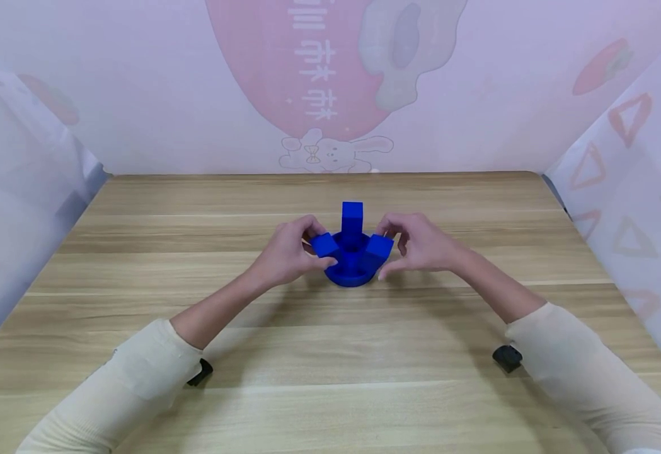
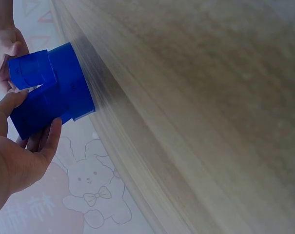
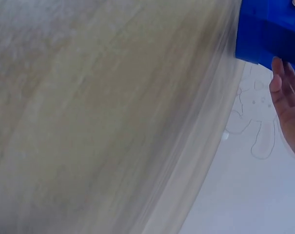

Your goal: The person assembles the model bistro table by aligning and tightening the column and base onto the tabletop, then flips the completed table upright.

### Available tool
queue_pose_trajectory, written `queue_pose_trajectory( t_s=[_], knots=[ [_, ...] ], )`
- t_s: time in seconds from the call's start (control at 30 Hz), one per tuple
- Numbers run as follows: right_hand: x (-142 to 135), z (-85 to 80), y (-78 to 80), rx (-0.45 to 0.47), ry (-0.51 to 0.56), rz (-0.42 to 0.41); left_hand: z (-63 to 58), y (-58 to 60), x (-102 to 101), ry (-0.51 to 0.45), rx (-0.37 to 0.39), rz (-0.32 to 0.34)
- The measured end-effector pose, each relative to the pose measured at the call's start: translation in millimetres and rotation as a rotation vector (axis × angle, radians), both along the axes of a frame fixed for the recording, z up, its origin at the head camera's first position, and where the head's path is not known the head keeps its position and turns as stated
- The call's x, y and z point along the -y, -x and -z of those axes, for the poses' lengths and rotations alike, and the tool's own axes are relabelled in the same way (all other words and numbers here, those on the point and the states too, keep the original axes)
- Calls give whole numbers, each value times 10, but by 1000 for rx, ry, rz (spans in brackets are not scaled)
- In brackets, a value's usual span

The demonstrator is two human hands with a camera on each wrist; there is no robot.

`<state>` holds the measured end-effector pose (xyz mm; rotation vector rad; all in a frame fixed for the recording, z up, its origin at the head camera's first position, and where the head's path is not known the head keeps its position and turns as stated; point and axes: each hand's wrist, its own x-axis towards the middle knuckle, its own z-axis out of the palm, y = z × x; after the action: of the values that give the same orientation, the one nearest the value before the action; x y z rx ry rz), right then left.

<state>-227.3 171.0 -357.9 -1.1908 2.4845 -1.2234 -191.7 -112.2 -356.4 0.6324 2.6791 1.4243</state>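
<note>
A blue round base [image 1: 350, 277] stands on the table with three square-ended blue blocks rising around it. My left hand [image 1: 290, 252] holds the left blue block [image 1: 324, 244], thumb on the near side and fingers on the far side. In the left wrist view that block [image 2: 32, 114] sits between thumb and fingers. My right hand [image 1: 421, 243] is bent around the right blue block [image 1: 380, 247], fingertips at its far side and thumb at its near side. The right wrist view shows fingers [image 3: 279, 80] at the blue piece's lower edge. The back blue block [image 1: 352, 217] stands untouched.
The wood-grain table [image 1: 330, 366] reaches back to a pale printed backdrop [image 1: 166, 94]. Fabric walls flank it, left [image 1: 18, 157] and right [image 1: 636, 208]. Dark wrist devices [image 1: 507, 358] show under the beige sleeves [image 1: 574, 366].
</note>
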Motion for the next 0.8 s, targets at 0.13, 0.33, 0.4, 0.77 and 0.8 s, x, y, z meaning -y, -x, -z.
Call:
queue_pose_trajectory(
  t_s=[0.13, 0.33, 0.4, 0.77, 0.8],
  knots=[
    [-46, -4, 36, 5, 24, -76, 7, 1, 0, -1, -2, 0],
    [-42, -16, 46, 37, 17, -102, 10, -6, 0, -9, -4, 1],
    [-34, -15, 47, 49, 19, -97, 17, -2, 0, -9, -4, -1],
    [5, 8, 61, 116, 77, -146, -1, 16, -19, 56, -26, -39],
    [7, 13, 63, 116, 77, -144, -2, 16, -18, 58, -27, -41]
  ],
)
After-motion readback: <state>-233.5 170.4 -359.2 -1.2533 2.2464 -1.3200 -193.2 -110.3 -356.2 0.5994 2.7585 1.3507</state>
